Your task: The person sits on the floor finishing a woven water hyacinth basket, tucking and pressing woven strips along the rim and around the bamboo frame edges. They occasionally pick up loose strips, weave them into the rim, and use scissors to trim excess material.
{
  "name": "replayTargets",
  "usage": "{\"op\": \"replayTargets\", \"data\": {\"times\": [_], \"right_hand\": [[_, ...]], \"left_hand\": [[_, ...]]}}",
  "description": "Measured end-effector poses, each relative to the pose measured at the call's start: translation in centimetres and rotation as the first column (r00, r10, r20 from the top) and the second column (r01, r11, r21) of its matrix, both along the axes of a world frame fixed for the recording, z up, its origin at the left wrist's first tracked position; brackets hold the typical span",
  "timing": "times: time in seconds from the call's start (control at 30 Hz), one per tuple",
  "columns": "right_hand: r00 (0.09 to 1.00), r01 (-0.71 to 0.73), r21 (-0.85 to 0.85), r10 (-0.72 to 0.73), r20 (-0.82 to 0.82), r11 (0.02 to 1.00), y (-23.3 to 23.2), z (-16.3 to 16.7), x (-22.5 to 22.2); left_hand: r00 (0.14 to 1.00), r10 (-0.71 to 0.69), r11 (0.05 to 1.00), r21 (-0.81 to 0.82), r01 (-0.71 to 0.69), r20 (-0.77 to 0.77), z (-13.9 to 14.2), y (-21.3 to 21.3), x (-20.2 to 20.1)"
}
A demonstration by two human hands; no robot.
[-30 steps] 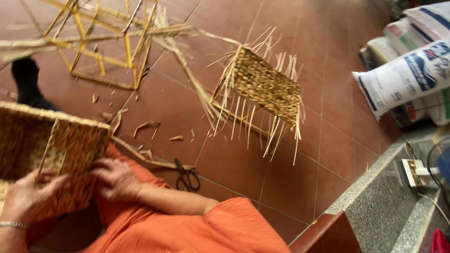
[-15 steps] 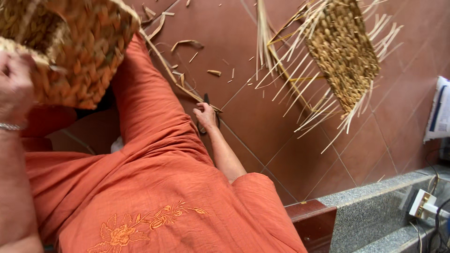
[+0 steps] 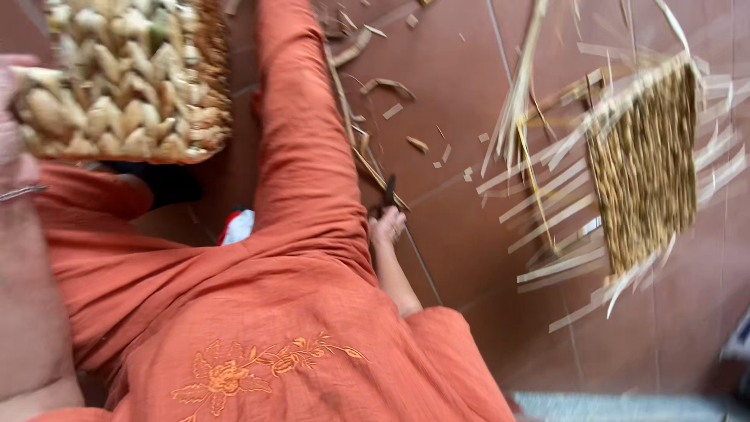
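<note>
Woven basket (image 3: 129,82) of thick pale plaited strands fills the upper left of our view, and we hold it up by its left edge, above our lap. Our left hand (image 3: 14,117) sits at that edge, mostly cut off by the frame and blurred, so we cannot tell how its fingers lie; a thin bracelet (image 3: 22,191) circles the wrist below it. Across the red tiled floor (image 3: 469,101), well apart to the right, lies a half-woven panel (image 3: 644,168) with loose flat strips sticking out on all sides. Our orange garment (image 3: 258,328), embroidered with a flower, covers the lower middle, one leg stretching up the centre between the basket and the panel. Our right hand (image 3: 387,228) reaches down to the floor just beside that leg, fingers drawn together around the handles of dark scissors (image 3: 387,194), whose blades point away from us. The scissors lie far below and to the right of the basket. Small cut scraps (image 3: 391,109) are scattered on the tiles above them.
</note>
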State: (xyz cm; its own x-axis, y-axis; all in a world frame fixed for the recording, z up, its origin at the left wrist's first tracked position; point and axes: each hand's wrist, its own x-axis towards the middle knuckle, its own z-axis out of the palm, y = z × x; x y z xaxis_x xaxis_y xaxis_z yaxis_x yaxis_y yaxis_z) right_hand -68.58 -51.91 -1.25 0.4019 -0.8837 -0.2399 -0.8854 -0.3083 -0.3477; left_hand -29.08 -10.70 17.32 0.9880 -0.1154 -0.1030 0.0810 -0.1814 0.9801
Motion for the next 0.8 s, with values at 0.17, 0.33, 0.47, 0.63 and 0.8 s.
{"op": "replayTargets", "data": {"times": [0.17,0.33,0.47,0.63,0.8], "right_hand": [[0.992,-0.002,0.132,0.019,-0.127,0.991,-0.3,2.1,2.5],[0.986,0.147,0.224,-0.124,-0.114,0.963,0.9,2.2,4.9],[0.932,0.263,0.536,-0.356,0.074,0.802,1.8,5.2,4.6],[0.728,0.12,0.968,-0.682,0.066,0.222,1.3,12.1,3.9],[0.877,-0.001,0.74,-0.355,0.324,0.673,0.7,17.6,7.9]], "left_hand": [[0.998,0.01,0.969,-0.244,-0.024,-0.06,1.6,-0.2,1.6],[0.996,0.035,0.953,-0.299,-0.059,-0.087,4.4,-2.5,2.9],[0.944,-0.009,0.999,-0.033,0.021,0.33,9.7,-0.9,3.5],[0.675,-0.379,0.746,0.641,-0.183,0.633,12.5,0.4,3.5],[0.561,-0.595,0.648,0.756,-0.09,0.576,13.6,-0.3,4.4]]}}
